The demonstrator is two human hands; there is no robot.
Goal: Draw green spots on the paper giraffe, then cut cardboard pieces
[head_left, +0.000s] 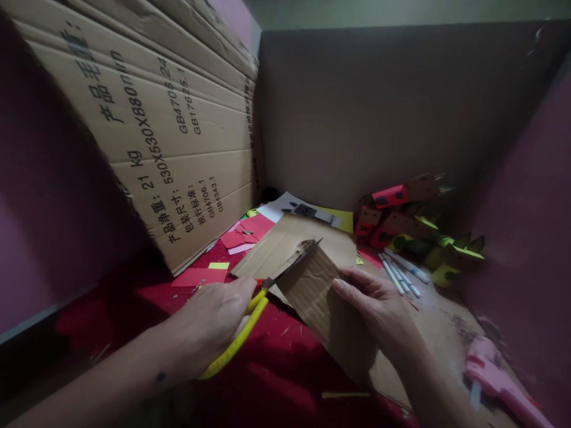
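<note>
Head view; cardboard (319,294) within right grip (379,309)

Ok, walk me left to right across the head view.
Printed cardboard panel, left hand with yellow-handled scissors, held cardboard piece, right hand, white markers, pink glue gun.

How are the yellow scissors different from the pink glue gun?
The scissors have yellow handles, but the glue gun is pink. The left hand holds the scissors, while the glue gun lies untouched. The scissors have dark blades; the glue gun shows none. Both are hand tools.
</note>
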